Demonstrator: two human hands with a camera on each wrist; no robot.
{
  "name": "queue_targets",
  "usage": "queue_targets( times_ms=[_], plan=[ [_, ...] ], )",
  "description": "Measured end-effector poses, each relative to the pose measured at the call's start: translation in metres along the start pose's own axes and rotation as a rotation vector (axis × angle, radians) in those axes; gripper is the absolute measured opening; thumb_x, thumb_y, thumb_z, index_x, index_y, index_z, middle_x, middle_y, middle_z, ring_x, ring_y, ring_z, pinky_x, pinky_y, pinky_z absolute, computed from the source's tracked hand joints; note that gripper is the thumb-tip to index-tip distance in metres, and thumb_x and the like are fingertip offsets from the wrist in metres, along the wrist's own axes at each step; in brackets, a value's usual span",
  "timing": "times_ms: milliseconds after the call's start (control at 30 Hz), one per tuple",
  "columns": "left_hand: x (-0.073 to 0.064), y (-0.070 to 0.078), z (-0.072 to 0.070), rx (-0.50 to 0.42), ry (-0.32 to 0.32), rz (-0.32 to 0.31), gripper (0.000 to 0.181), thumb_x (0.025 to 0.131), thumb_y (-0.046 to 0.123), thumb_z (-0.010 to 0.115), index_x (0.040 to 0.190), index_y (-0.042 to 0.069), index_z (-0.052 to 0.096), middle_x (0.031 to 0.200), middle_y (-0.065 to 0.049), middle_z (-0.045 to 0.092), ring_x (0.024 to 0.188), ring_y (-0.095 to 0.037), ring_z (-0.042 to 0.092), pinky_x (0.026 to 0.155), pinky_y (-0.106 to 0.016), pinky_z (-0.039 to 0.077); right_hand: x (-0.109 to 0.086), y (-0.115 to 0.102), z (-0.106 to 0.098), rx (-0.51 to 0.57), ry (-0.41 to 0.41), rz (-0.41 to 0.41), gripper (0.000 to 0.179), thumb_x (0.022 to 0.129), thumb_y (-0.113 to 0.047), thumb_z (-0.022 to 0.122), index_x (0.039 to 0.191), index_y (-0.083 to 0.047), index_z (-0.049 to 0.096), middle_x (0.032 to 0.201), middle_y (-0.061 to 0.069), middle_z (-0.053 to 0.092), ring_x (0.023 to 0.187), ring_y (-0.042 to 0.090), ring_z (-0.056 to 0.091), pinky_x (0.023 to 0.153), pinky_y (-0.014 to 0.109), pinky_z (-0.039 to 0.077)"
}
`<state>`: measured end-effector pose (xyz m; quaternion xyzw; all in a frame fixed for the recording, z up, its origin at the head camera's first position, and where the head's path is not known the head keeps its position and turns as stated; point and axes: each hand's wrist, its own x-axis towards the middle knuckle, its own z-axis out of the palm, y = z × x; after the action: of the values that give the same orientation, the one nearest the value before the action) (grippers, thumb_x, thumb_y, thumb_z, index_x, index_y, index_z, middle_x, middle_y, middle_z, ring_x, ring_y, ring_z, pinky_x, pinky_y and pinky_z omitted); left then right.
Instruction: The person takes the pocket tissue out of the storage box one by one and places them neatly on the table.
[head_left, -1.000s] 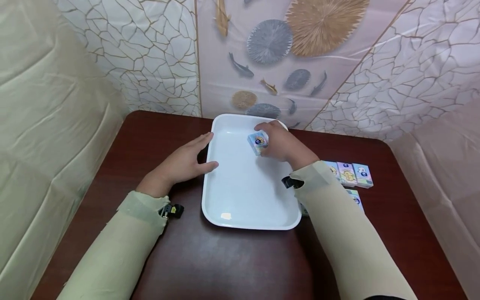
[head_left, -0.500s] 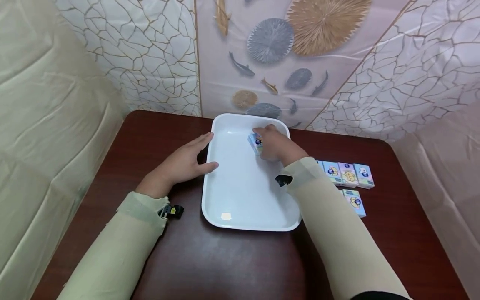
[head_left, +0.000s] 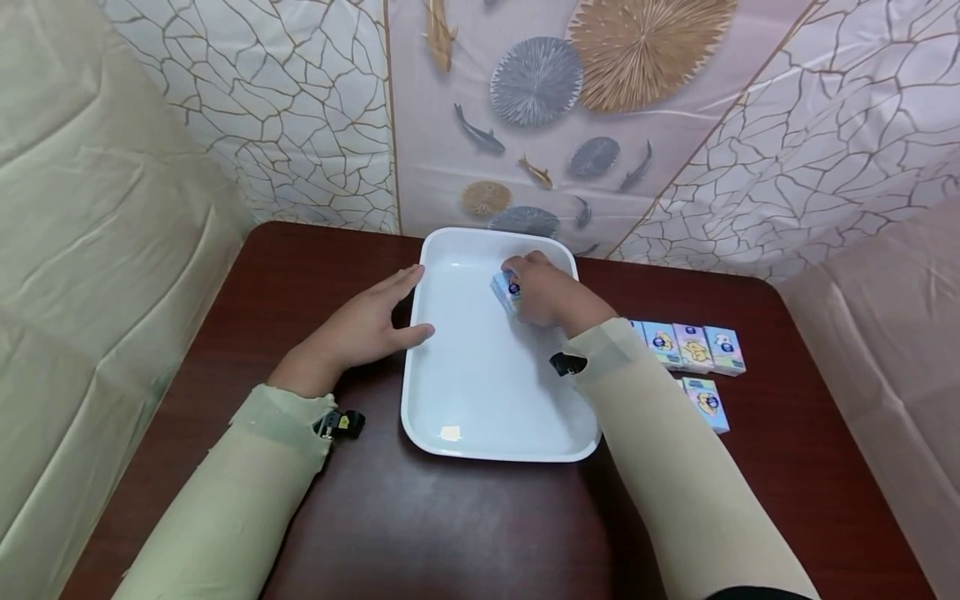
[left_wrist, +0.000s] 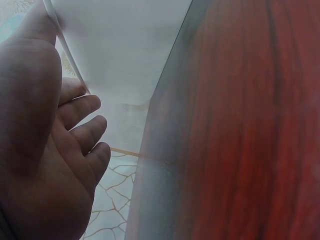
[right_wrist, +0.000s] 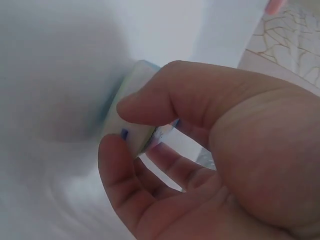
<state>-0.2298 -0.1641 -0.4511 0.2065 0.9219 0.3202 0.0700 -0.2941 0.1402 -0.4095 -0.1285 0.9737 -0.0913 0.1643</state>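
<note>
A small light-blue pack with a cartoon print point(head_left: 503, 292) is inside the white tray point(head_left: 480, 375), near its far right corner. My right hand point(head_left: 551, 292) holds it between curled fingers and covers much of its top. The right wrist view shows the thumb and fingers around the pack's pale side point(right_wrist: 139, 77), close to the tray floor. My left hand point(head_left: 363, 325) is at the tray's left rim, fingers extended and thumb over the edge. In the left wrist view the left hand's fingers point(left_wrist: 82, 110) lie along the tray's outer wall.
Right of the tray, several similar packs point(head_left: 693, 346) lie in a row on the dark red-brown table point(head_left: 465, 533). Another pack point(head_left: 707, 404) lies nearer, partly behind the right sleeve point(head_left: 667, 433). Patterned sheets point(head_left: 300, 125) hang behind the table.
My right hand has shifted slightly left and its fingers have closed in, covering more of the pack. More packs on the right show past the sleeve. My left hand has stayed put.
</note>
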Motion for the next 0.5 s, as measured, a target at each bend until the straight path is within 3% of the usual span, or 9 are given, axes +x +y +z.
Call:
queue_targets(
  times_ms=[233, 500],
  plan=[
    [0.002, -0.001, 0.001, 0.017, -0.004, 0.007, 0.101, 0.093, 0.073, 0.062, 0.170, 0.031, 0.012, 0.177, 0.010, 0.014, 0.163, -0.020, 0.021, 0.130, -0.049, 0.029, -0.014, -0.004, -0.007, 0.009, 0.033, -0.026, 0.086, 0.087, -0.006, 0.077, 0.161, -0.022, 0.038, 0.161, 0.015, 0.034, 0.124, 0.029, 0.050, 0.106, 0.046, 0.052],
    [0.001, 0.000, 0.001, 0.019, -0.006, -0.001, 0.100, 0.093, 0.073, 0.061, 0.170, 0.032, 0.012, 0.178, 0.007, 0.015, 0.163, -0.019, 0.020, 0.130, -0.048, 0.029, -0.044, -0.008, -0.025, 0.003, 0.051, -0.076, 0.081, 0.089, -0.008, 0.076, 0.160, -0.023, 0.039, 0.161, 0.014, 0.034, 0.118, 0.029, 0.054, 0.092, 0.045, 0.057]
  ],
)
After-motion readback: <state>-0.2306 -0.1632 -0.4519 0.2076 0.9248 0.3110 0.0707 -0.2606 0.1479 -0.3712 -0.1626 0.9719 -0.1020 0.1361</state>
